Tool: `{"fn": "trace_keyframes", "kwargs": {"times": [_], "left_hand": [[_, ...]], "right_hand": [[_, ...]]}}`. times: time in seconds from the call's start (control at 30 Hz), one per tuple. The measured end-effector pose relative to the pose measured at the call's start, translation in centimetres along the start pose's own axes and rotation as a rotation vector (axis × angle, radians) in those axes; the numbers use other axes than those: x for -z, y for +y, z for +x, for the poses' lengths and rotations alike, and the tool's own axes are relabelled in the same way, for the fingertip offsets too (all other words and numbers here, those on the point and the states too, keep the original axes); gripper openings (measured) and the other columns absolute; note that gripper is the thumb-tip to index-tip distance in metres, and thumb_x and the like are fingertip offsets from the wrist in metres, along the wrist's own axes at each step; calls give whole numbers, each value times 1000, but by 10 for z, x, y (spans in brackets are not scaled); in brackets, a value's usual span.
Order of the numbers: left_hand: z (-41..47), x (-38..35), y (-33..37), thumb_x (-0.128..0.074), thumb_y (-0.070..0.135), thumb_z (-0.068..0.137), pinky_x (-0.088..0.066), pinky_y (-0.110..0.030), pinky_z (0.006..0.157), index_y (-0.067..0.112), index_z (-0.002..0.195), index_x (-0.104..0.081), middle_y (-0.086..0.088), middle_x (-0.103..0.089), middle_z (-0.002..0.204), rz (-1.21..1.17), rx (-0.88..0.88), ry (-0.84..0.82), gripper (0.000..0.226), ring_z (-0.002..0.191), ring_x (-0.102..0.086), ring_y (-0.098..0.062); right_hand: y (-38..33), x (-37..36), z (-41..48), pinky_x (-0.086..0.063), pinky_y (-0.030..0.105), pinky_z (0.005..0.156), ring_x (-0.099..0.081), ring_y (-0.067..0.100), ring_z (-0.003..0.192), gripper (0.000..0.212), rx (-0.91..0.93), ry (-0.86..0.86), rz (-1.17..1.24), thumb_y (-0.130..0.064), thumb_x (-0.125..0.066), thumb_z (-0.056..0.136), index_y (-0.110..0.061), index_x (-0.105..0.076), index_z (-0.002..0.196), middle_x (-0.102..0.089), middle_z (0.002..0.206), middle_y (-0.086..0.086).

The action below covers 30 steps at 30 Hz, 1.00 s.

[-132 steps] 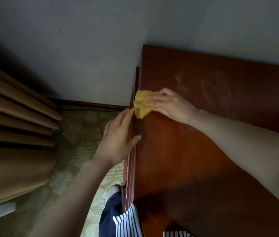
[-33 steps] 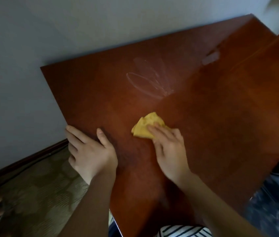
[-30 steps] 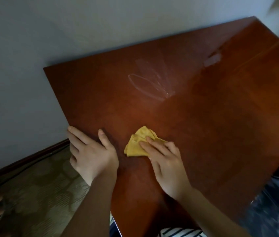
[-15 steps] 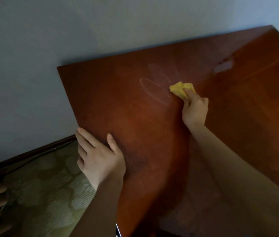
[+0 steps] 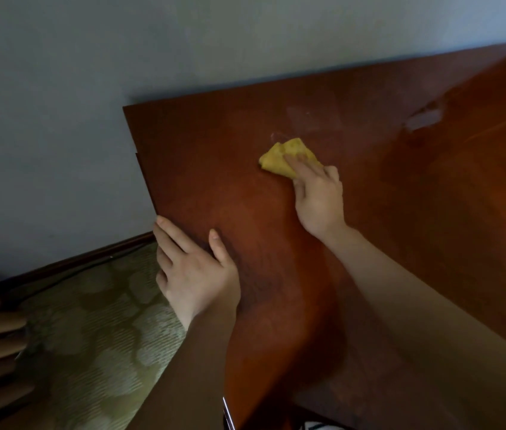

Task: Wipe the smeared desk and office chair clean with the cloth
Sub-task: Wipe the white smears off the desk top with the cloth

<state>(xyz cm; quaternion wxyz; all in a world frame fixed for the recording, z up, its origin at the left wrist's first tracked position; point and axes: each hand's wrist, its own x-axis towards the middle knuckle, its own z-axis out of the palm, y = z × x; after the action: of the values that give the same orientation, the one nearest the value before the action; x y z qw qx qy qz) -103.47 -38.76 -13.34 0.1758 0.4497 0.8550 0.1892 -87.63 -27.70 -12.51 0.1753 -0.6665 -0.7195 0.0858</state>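
Right hand (image 5: 318, 200): fingers straight on cloth (image 5: 278, 158), pressing it to desk (image 5: 400, 243); thumb hidden. Faint smear (image 5: 304, 119) lies just past cloth at 12–1 o'clock. Second patch (image 5: 423, 119) sits well off at 2 o'clock. Left hand (image 5: 195, 271) lies flat, bracing desk edge at 8 o'clock, farther from both. Next stroke probably runs toward 1 o'clock.

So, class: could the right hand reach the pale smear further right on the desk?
Probably yes: bare desk lies between the right hand, pressing the cloth, and that smear.
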Motion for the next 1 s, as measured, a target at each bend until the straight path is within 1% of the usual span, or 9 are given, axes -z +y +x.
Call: {"fn": "trace_keyframes", "kwargs": {"times": [0.07,0.17,0.3,0.43,0.53,0.63,0.8,0.93,1.0], "left_hand": [[1,0,0,-22,48,97,-33,-49,104,4,151,2,-16,-15,156,-8,8,-24,73,136,-30,-34],[1,2,1,-24,47,97,-31,-49,105,5,151,4,-15,-12,157,-16,9,-37,74,138,-27,-34],[1,0,1,-21,47,98,-31,-49,105,5,151,3,-15,-14,157,-20,3,-27,72,137,-28,-34],[0,-1,-1,-15,51,94,-34,-49,102,5,151,0,-16,-18,155,2,1,-8,74,135,-31,-35],[0,0,-1,-14,52,95,-34,-49,103,6,151,0,-16,-18,156,8,7,-10,74,136,-30,-35],[0,0,1,-17,50,97,-30,-48,106,7,151,4,-15,-15,157,-8,23,-22,71,139,-26,-33],[-1,1,2,-9,56,90,-32,-47,106,9,151,5,-14,-16,157,18,22,-23,78,139,-28,-31],[-1,3,3,-9,55,94,-30,-45,108,10,151,7,-11,-12,158,16,31,-40,74,141,-24,-28],[-1,4,4,-13,53,94,-27,-44,110,11,150,10,-9,-8,159,1,37,-56,74,142,-20,-27]], "right_hand": [[-4,1,-26,-43,42,92,-48,30,107,43,126,-10,7,-14,-40,95,-26,-52,135,-52,139,3],[-7,9,-67,-40,34,88,-48,22,102,46,255,-123,-4,-24,-32,93,-29,-50,136,-51,139,-5],[7,21,-109,-34,26,93,-48,16,107,41,517,-199,-9,-17,-43,94,-28,-55,132,-50,139,-10],[30,31,-102,-35,26,98,-46,14,117,37,812,-317,-45,-21,-44,95,-30,-59,128,-52,137,-11],[40,32,-66,-35,27,95,-47,14,116,40,922,-348,-90,-19,-48,92,-32,-57,129,-53,136,-11],[41,27,-21,-36,30,92,-48,17,111,39,879,-338,-98,-20,-44,94,-30,-56,130,-53,136,-8],[32,10,61,-45,48,87,-55,34,106,37,697,-294,-82,-23,-41,98,-27,-54,132,-53,137,2],[14,-1,110,-41,49,93,-50,38,109,40,487,-196,-40,-14,-44,97,-28,-51,134,-53,138,7],[3,-6,125,-36,42,98,-43,36,114,42,314,-162,-49,-10,-41,98,-27,-50,136,-49,141,7]]}}
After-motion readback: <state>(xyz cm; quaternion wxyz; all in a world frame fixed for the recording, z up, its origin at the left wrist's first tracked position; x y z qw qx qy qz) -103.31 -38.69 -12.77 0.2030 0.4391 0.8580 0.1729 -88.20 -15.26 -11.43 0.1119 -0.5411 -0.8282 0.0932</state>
